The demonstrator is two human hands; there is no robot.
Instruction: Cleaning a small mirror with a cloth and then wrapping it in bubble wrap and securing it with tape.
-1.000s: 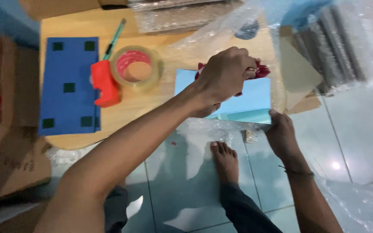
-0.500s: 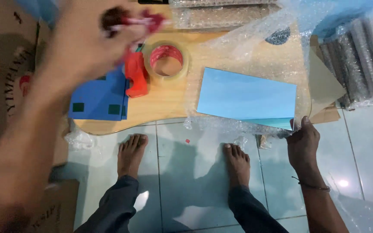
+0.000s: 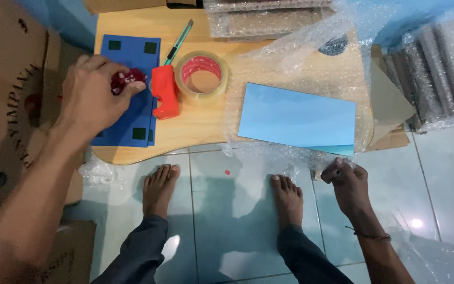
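The left hand (image 3: 93,94) is holding a small red thing (image 3: 127,80) tight in its fingers. It is over the dark blue sheet (image 3: 127,113), just left of the tape roll (image 3: 202,76) on the table (image 3: 200,126). Well to the right of the tape roll, the right hand (image 3: 345,181) is pinching the bubble wrap (image 3: 274,155) at the table's edge, below the light blue board (image 3: 296,115).

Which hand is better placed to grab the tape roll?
Probably the left hand: it hovers over the dark blue board, close beside the tape roll, though it already grips a small red object. The right hand pinches the bubble wrap further away.
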